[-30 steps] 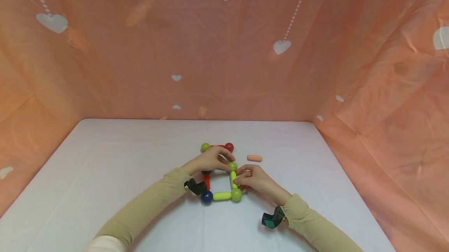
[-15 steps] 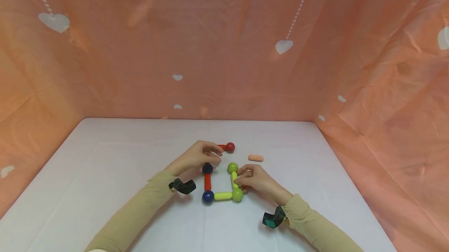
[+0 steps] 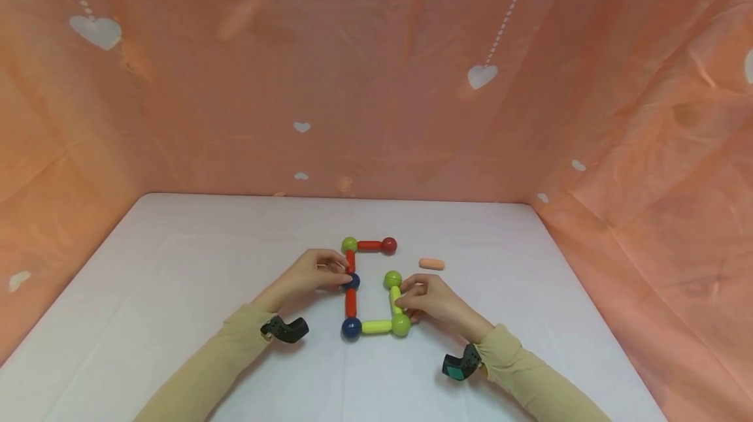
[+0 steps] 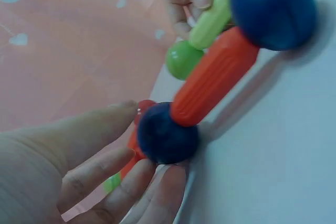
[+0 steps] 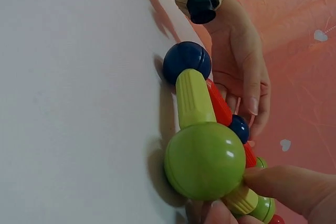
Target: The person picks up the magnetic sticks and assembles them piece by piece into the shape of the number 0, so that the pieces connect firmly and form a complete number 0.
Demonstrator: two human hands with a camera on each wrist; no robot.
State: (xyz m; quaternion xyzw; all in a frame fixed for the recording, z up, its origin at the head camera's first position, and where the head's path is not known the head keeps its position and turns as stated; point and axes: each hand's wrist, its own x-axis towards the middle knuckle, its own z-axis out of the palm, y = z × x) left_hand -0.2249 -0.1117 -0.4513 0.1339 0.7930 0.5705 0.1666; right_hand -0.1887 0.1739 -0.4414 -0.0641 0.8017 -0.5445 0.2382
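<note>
A ball-and-stick building toy lies on the white table. Its left side runs from a blue ball (image 3: 351, 328) through a red rod (image 3: 351, 303) and a middle blue ball (image 4: 167, 136) to a green ball (image 3: 350, 244). From there another red rod (image 3: 369, 246) leads to a red ball (image 3: 389, 245). My left hand (image 3: 312, 273) holds the middle blue ball, thumb and fingers on either side. My right hand (image 3: 434, 300) pinches the right yellow-green rod (image 3: 395, 298), just above the near green ball (image 5: 206, 161). A green ball (image 3: 393, 279) tops that rod, apart from the red ball.
One loose orange rod (image 3: 432, 264) lies right of the red ball. A black wrist camera (image 3: 285, 329) sits on my left wrist and another camera (image 3: 461, 363) on my right. Behind the table hangs an orange cloth (image 3: 329, 95) with white hearts.
My left hand has left the upper right green ball, passed over the far left corner and come to the middle blue ball. My right hand stays at the yellow-green rod.
</note>
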